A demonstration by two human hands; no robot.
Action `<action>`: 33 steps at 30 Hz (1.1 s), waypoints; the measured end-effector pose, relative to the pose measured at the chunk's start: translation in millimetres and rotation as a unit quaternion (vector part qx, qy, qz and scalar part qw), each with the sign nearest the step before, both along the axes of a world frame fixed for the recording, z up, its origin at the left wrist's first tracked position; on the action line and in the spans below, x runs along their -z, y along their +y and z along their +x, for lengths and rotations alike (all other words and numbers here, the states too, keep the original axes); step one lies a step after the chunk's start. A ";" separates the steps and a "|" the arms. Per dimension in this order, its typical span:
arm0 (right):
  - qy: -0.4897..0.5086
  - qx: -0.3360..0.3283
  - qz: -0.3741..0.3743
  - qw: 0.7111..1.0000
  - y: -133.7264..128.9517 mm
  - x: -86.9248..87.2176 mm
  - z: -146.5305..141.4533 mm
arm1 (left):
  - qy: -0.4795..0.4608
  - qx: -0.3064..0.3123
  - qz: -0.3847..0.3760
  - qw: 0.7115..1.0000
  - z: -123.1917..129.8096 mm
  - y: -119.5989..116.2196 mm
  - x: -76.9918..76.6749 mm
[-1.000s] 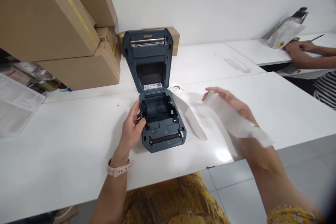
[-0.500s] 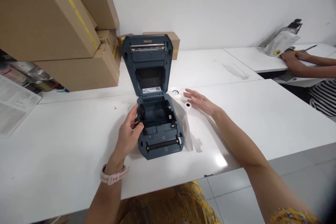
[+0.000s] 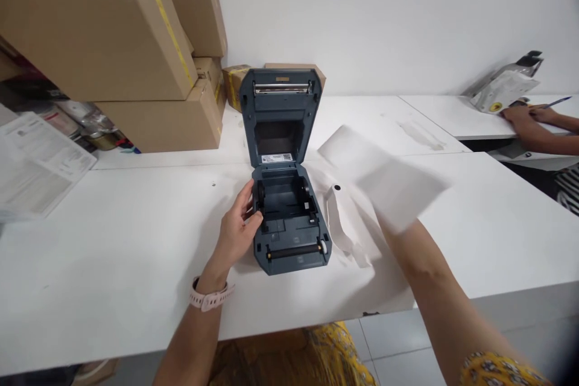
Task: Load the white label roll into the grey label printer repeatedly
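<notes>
A dark grey-blue label printer [image 3: 289, 223] sits on the white table with its lid [image 3: 280, 120] raised. Its roll bay holds no roll, and a black roller crosses the front. My left hand [image 3: 239, 223], with a pink watch strap on the wrist, grips the printer's left side, thumb over the rim. To the right of the printer, my right hand is up behind a roll of white label paper [image 3: 398, 187], blurred by motion; its fingers are hidden by the paper. Between them stands a narrow white paper roll [image 3: 337, 211] with a black core and a loose tail.
Cardboard boxes [image 3: 122, 42] are stacked at the back left, with more small boxes behind the printer. Printed sheets [image 3: 40, 163] lie at the left edge. At the far right another person's hands [image 3: 529, 114] hold a pen near a plastic-wrapped pack [image 3: 506, 87].
My right hand, open beside the rolls before, has lifted the larger white label roll off the table. My left hand keeps its hold on the printer. The view has shifted slightly left.
</notes>
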State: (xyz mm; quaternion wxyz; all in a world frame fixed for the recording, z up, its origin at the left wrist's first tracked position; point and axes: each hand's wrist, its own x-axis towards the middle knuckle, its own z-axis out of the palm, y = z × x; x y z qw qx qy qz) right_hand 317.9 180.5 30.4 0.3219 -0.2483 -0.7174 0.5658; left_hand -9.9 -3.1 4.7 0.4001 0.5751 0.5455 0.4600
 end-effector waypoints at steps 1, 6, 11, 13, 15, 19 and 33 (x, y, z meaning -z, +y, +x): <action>0.033 0.018 0.005 0.999 -4.4 -9.8 -0.5 | -0.001 0.001 0.001 1.000 0.2 0.0 0.0; 0.034 0.091 0.031 0.995 -36.7 -62.7 -29.4 | -0.001 0.005 0.002 1.000 0.3 0.1 0.7; -0.271 -0.028 0.187 0.944 -72.3 -84.2 -89.8 | -0.002 0.024 0.004 1.000 -1.9 0.6 2.9; -0.372 -0.058 0.255 0.891 -79.4 -84.0 -109.8 | -0.002 0.026 0.006 1.000 -2.5 0.4 3.4; -0.444 -0.079 0.281 0.847 -80.8 -80.2 -122.8 | 0.006 0.021 0.010 1.000 -2.6 -0.1 3.1; -0.482 -0.126 0.268 0.825 -72.5 -65.5 -131.7 | 0.019 0.022 0.013 0.999 -1.0 -2.0 -0.6; -0.338 -0.049 0.420 0.841 -168.8 -31.6 -77.7 | 0.027 0.000 0.013 1.000 3.5 -6.0 -6.1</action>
